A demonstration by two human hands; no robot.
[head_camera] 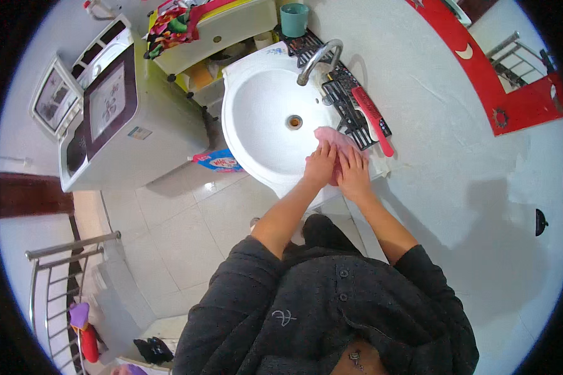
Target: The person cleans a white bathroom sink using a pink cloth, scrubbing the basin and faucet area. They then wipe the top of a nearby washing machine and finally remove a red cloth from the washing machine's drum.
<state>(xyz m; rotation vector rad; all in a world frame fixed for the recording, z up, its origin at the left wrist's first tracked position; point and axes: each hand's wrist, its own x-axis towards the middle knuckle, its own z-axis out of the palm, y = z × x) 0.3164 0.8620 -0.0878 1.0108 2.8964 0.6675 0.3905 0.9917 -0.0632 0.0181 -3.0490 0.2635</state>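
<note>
A pink cloth (329, 135) lies bunched on the near right rim of a white ceramic washbasin (262, 136). My left hand (322, 164) rests on the cloth's left part, fingers pointing toward the tap. Beside it, my right hand (353, 172) presses on the cloth's right part, the two hands almost touching. The cloth is partly hidden beneath both hands. A curved metal faucet (326, 49) arches over the basin, above a metal drain (294, 122). Just beyond the cloth sit a black slotted rack (349, 115) and a red comb (373, 119).
A teal cup (294, 21) stands behind the faucet. Left of the basin are a drawer cabinet (234, 28), a washing machine (169, 122) with raised lids and a blue packet (220, 161) on the floor. A wall borders the basin's right side, with a red-framed mirror (485, 93).
</note>
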